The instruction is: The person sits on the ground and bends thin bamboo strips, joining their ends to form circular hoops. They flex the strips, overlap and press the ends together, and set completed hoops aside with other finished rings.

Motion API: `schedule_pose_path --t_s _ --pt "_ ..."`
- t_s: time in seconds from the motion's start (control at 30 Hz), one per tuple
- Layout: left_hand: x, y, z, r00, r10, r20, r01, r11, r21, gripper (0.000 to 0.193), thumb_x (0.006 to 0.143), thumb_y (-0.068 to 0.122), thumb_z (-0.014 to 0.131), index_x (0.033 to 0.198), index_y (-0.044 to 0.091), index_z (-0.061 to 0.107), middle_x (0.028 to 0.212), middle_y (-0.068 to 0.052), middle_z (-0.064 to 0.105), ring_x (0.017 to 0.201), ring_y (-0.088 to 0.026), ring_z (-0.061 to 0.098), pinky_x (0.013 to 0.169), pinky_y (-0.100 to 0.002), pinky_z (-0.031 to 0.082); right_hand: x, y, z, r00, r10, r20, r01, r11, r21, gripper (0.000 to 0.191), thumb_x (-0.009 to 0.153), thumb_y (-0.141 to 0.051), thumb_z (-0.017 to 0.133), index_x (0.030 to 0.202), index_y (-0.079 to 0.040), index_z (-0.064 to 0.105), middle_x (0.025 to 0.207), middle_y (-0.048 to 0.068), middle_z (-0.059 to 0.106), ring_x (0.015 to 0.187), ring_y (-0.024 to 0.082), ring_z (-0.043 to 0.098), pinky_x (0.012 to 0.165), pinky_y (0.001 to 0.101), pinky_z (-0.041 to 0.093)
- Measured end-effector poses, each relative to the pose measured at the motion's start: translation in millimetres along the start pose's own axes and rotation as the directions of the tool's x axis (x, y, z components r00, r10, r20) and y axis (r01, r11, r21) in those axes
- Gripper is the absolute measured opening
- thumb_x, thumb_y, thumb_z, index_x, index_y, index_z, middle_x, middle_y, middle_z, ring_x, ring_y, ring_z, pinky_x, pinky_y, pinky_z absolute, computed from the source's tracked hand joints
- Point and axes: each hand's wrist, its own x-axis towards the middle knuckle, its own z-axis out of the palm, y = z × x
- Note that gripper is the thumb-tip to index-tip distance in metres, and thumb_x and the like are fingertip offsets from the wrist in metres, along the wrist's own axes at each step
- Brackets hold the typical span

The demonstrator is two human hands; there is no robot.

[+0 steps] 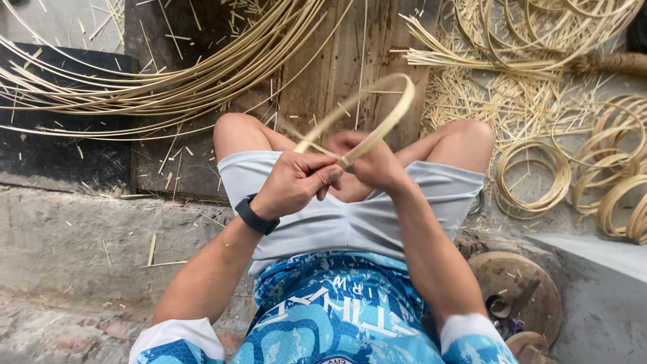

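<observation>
Two hands bend one bamboo strip (377, 111) into a loop.
Left hand (293, 182) and right hand (371, 162) — fingers (323, 176) clenched on its crossed ends — above both knees.

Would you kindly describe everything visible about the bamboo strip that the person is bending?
The bamboo strip is thin, flat and pale yellow-tan, curved into a loop above the knees. Its ends cross between the left hand and right hand, which pinch it. It hangs in the air, touching nothing else.
</observation>
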Motion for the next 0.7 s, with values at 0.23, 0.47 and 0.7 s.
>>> schedule_pose_path --t_s 0.23,0.47,0.7 --pt "23 -17 12 0.977 0.21 0.03 -0.209 0.929 0.307 0.018 0.101 0.005 0.063 0.114 0.0 0.075 0.08 -0.003 0.075 0.072 -0.006 0.071 0.063 -0.021 0.057 -48 -28 -16 0.803 -0.592 -0.063 0.433 0.652 -0.623 0.017 0.088 -0.001 0.079 0.104 -0.003 0.073 0.101 0.013 0.072 0.09 0.022 0.069 0.074 0.0345 0.056" --pt "13 -5 9 0.954 0.146 -0.263 -0.116 0.985 0.124 0.017 0.105 0.011 0.063 0.102 -0.001 0.075 0.07 0.001 0.062 0.062 -0.005 0.054 0.054 -0.022 0.045 -64 22 0 0.856 -0.453 -0.248 0.499 0.85 0.168 0.007 0.1 -0.009 0.069 0.098 -0.002 0.067 0.093 0.006 0.069 0.083 0.019 0.066 0.072 0.0335 0.054" --pt "2 2 18 0.974 0.048 0.223 -0.048 0.999 -0.007 0.017 0.106 0.011 0.061 0.107 -0.003 0.072 0.077 0.001 0.066 0.068 -0.004 0.055 0.059 -0.021 0.045 33 94 -11 0.882 -0.45 0.14 0.133 0.524 0.842 0.028 0.112 -0.02 0.066 0.094 0.001 0.063 0.062 -0.004 0.048 0.057 0.009 0.035 0.055 0.0244 0.033"
